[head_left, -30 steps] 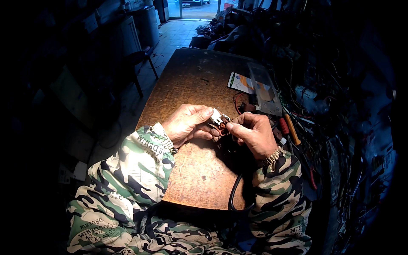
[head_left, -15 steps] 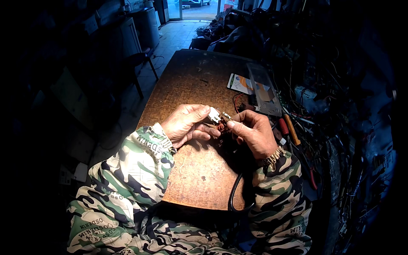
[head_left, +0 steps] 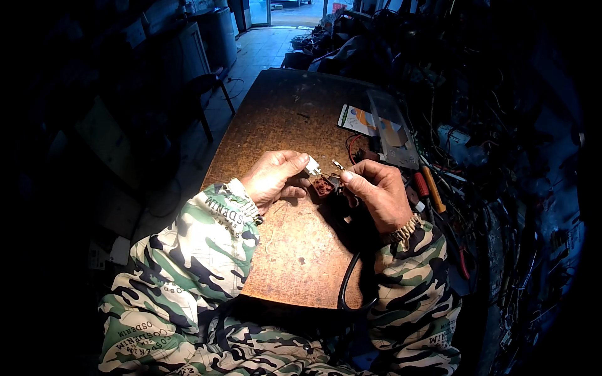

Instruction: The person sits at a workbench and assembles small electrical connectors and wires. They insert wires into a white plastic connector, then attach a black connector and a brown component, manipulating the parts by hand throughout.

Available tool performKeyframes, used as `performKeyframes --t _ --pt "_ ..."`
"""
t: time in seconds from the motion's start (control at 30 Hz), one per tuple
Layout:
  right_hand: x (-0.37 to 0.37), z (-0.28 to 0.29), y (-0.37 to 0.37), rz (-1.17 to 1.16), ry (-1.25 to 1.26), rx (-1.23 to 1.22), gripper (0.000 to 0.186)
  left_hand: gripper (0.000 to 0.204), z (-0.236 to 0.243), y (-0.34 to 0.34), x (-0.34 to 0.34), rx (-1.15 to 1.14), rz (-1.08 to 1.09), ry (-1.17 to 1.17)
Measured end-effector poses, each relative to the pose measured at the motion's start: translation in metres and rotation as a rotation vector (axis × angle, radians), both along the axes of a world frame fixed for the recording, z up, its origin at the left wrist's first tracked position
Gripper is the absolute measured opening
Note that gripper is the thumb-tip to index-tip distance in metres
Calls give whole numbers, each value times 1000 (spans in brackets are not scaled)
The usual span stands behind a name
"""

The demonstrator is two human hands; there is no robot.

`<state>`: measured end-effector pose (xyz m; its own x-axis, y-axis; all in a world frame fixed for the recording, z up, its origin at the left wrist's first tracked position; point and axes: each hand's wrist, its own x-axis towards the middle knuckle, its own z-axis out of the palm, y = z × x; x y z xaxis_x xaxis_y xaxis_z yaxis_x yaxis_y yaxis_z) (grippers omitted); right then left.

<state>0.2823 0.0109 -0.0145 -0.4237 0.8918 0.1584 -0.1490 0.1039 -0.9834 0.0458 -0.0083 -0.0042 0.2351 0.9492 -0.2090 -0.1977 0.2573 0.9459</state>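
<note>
Over the middle of the wooden table, my left hand (head_left: 274,177) is closed, pinching a small white plastic connector (head_left: 312,166) between thumb and forefinger. My right hand (head_left: 380,194) pinches a small metal piece (head_left: 338,165), shaped like a terminal, which sticks up past the thumb tip. Between the hands, slightly lower, is a reddish-brown block-shaped part (head_left: 323,187) with hollows in its face. Whether it hangs from my right fingers or rests on the wood is hard to tell. Dark shadow hides what lies beneath my right hand.
A black cable (head_left: 347,281) loops over the table's (head_left: 282,257) front edge. Toward the right edge lie a printed card (head_left: 356,118), a clear plastic sheet (head_left: 395,135), and red-handled (head_left: 422,186) and orange-handled (head_left: 434,189) tools. Tangled wires and parts crowd the right side. A dark stool (head_left: 204,88) stands at far left.
My left fingers have drawn back from the reddish-brown part, which now shows more fully. The connector and metal piece are slightly farther apart, and the metal piece has tilted more upright.
</note>
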Motion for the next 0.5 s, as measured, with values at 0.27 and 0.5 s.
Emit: performKeyframes --t 0.27,0.5 --pt "-2 9 -8 -34 15 40 16 33 6 -3 -2 -50 -58 -232" --pt "1 6 -10 -85 -54 189 12 34 5 0 0 -38 -96 -172"
